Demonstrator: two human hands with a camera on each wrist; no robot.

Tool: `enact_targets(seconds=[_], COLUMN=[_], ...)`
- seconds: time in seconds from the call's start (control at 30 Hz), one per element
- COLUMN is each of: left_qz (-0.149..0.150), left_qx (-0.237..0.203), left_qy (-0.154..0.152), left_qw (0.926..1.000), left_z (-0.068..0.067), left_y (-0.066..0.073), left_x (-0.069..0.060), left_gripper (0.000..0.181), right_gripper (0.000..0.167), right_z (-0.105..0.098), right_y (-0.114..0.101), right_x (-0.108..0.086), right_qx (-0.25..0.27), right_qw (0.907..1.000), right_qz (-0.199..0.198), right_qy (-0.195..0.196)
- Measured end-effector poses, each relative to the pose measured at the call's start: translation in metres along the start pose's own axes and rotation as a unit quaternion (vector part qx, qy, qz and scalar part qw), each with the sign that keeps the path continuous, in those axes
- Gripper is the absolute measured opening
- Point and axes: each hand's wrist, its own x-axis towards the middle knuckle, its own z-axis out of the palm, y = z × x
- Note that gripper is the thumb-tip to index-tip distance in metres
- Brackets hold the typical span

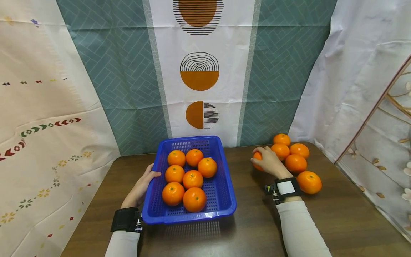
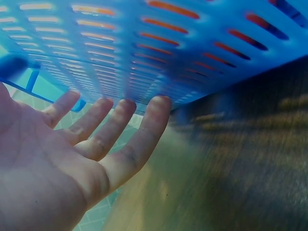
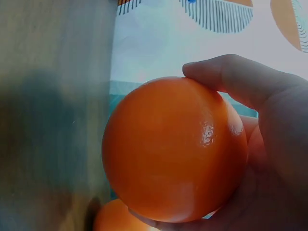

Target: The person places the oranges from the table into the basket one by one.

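A blue plastic basket with slotted walls stands left of the table's middle, with several oranges inside. At its left side, my left hand holds the rim, the thumb laid over the top edge. In the left wrist view, the fingers of that hand reach along the outer slotted wall. My right hand grips a single orange between thumb and fingers, at the back right of the table. Whether that orange touches the tabletop I cannot tell.
More loose oranges lie in a group beyond and beside my right hand, one of them close to the wrist strap. Patterned cloths hang behind the brown wooden table and along both sides.
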Motion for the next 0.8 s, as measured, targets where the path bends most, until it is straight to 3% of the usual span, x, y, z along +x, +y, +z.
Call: enact_targets(seconds=[0.1,0.37,0.6,0.8], left_qz=[-0.001,-0.002,-0.002,-0.002], left_qx=[0.0,0.01,0.014,0.011], left_qy=[-0.001,0.002,0.004,0.002], left_qw=[1.0,0.9999,0.9999,0.9999], left_z=[0.0,-0.001,-0.001,0.0], left_y=[-0.002,0.001,0.001,0.0], left_x=[-0.001,-0.001,0.001,0.0], left_gripper=[0.06,0.061,0.06,0.06], right_gripper=[0.036,0.039,0.039,0.039], right_z=[-0.002,-0.011,-0.016,-0.022], right_y=[-0.005,-0.013,-0.024,-0.039], right_x=[-0.001,-0.001,-0.001,-0.004], right_qx=[0.008,0.063,0.095,0.126], right_qw=[1.0,0.9953,0.9926,0.9882], right_qz=[-0.005,-0.071,-0.072,-0.087], right_qy=[-0.003,-0.021,-0.024,-0.003])
